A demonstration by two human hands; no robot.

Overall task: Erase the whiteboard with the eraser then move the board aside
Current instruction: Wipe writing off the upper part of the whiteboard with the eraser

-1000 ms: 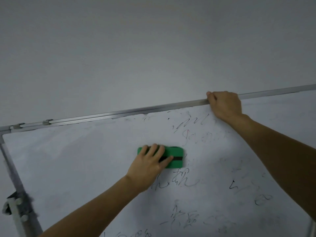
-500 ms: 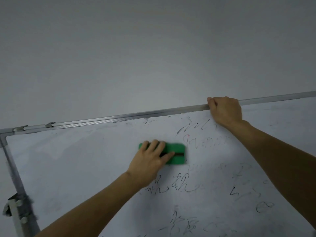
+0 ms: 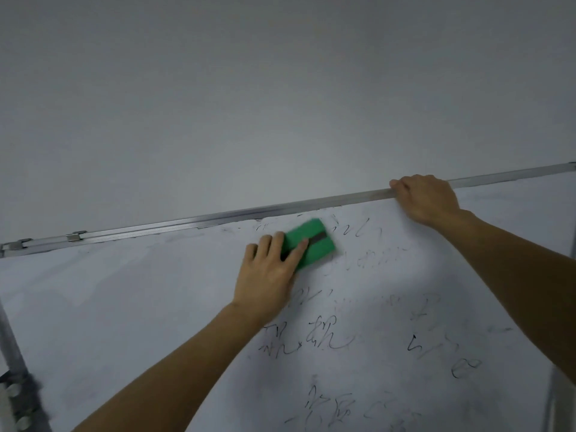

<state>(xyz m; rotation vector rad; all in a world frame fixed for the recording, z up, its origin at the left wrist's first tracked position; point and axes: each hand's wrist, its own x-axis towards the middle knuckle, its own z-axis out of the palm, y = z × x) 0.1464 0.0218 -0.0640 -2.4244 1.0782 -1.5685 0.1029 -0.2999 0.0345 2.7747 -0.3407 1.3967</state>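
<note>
- While our left hand (image 3: 267, 273) presses the green eraser (image 3: 311, 242) flat against the whiteboard (image 3: 124, 307), our right hand (image 3: 427, 199) is curled over the board's top edge.
- The left grip is grasping the eraser: the fingers (image 3: 297, 251) lie spread across its back, one fingertip reaching the dark strip (image 3: 318, 237) that runs along the middle of it, and the palm covers its lower left end.
- The eraser sits high on the board, just under the metal top rail (image 3: 218, 218), tilted so that its right end is higher than its left. Its edges are blurred.
- The right grip is clenched on the rail, well to the right of the eraser, with the knuckles showing on our side and the fingertips hidden behind the frame.
- Left of the eraser the board shows only faint grey smears. To the right and below it, black scribbles (image 3: 324, 338) stand on the surface, some crisp and some half smudged; we cannot read them.
- Two small metal clips (image 3: 74, 236) sit on the rail near the top left corner.
- A metal post of the stand (image 3: 12, 353) runs down the left edge, with blurred fittings near the bottom corner.
- Behind the board rises a plain grey wall (image 3: 280, 88).
</note>
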